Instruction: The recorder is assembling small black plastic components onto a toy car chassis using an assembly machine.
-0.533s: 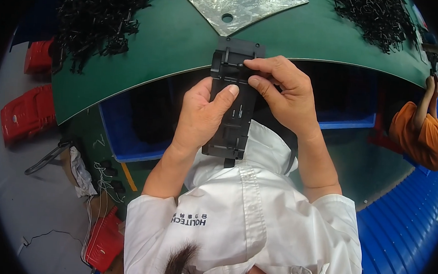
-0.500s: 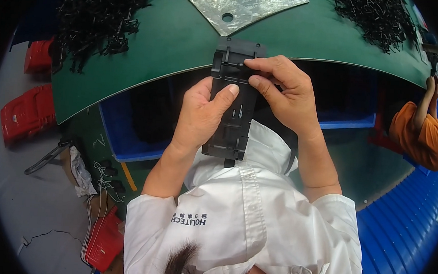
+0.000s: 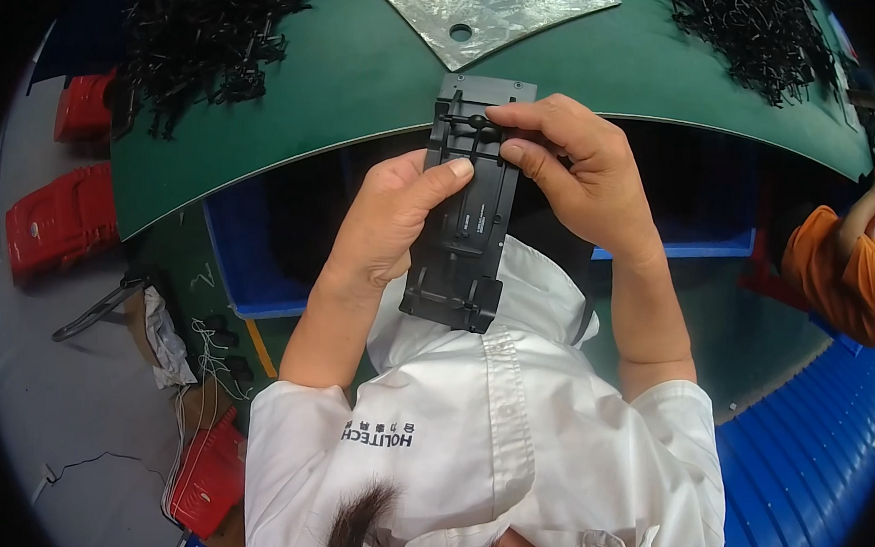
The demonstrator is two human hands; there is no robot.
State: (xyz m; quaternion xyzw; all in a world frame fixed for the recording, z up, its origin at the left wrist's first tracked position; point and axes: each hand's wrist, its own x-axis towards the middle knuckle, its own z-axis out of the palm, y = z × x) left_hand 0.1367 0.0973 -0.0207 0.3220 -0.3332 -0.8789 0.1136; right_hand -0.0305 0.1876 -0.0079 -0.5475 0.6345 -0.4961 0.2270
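My left hand (image 3: 391, 211) grips a long black plastic panel (image 3: 449, 246) in front of my chest, its thumb lying across the face and its other fingers behind the left edge. The panel has raised ribs and small corner holes. Across its upper part lies a thin black branched plastic piece (image 3: 478, 122) with a small round knob. At the knob's right side the index finger and thumb of my right hand (image 3: 592, 173) close in a pinch. The exact contact there is partly hidden by the fingers.
A green table (image 3: 369, 79) curves ahead, bearing a perforated metal plate (image 3: 493, 16) and heaps of thin black plastic pieces (image 3: 207, 29) (image 3: 752, 42). Below stand blue bins (image 3: 258, 263). Red containers (image 3: 65, 221) are at left; a person in orange (image 3: 834, 263) is at right.
The panel has tilted slightly, its lower end coming nearer my body. The thin branched piece stands out more clearly above the panel's face. Both hands keep their holds.
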